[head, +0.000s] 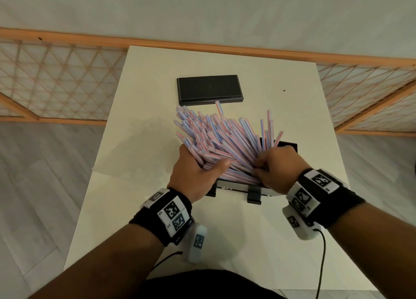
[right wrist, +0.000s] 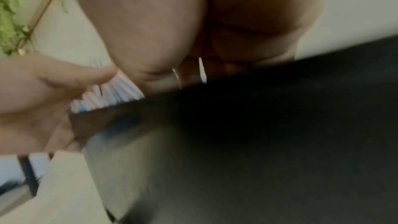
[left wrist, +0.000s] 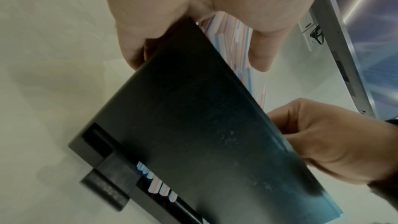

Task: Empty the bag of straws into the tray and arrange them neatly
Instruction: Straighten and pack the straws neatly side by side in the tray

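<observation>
A big fan of pink-, blue- and white-striped straws [head: 225,139] lies skewed over the black tray [head: 289,146], its far ends spreading beyond the tray. My left hand [head: 199,170] grips the bundle's left side, thumb laid over the top. My right hand [head: 273,162] is curled round the straws at the right, near ends. In the left wrist view the tray wall [left wrist: 193,125] fills the middle, with straws [left wrist: 234,40] between my left fingers and thumb. The right wrist view is blurred: tray [right wrist: 258,142], straws [right wrist: 107,94].
A flat black lid [head: 209,89] lies on the white table [head: 304,100] just beyond the straw tips. A faint clear plastic sheet [head: 132,150], possibly the bag, lies left of the tray. A clip [head: 254,196] sticks out of the tray's near wall. Lattice screens flank the table.
</observation>
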`<action>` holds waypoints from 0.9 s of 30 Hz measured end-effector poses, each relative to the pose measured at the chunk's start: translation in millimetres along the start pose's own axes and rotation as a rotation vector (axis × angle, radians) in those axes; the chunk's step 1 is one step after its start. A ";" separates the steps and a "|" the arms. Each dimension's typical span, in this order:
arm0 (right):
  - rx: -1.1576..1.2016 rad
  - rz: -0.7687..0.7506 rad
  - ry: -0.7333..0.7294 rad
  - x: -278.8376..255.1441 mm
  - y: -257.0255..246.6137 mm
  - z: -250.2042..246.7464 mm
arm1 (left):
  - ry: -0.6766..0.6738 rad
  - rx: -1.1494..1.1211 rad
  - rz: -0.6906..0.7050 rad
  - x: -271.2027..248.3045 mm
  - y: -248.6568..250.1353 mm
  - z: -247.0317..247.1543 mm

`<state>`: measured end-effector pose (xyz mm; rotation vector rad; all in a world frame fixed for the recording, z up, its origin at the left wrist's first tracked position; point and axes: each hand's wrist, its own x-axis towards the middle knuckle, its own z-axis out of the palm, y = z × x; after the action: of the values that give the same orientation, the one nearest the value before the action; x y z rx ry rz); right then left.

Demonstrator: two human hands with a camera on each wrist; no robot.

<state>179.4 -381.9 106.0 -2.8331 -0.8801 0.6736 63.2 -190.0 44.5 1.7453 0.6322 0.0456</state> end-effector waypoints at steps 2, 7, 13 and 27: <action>-0.021 0.115 0.040 -5.3 4.0 -8.8 | -0.013 -0.002 -0.006 -1.7 0.3 -1.1; 0.132 0.282 -0.032 -4.4 6.8 -0.6 | -0.014 -0.009 0.012 -7.5 1.8 -0.6; 0.271 0.286 -0.051 3.1 -11.0 13.4 | -0.023 -0.033 0.027 -2.6 -2.2 -1.5; 0.084 -0.015 0.000 9.1 -40.6 1.3 | -0.078 -0.090 0.118 -4.7 2.5 -3.2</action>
<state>164.5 -343.3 110.3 -2.7500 -0.8517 0.6916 59.0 -189.5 49.0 1.6873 0.4631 0.0869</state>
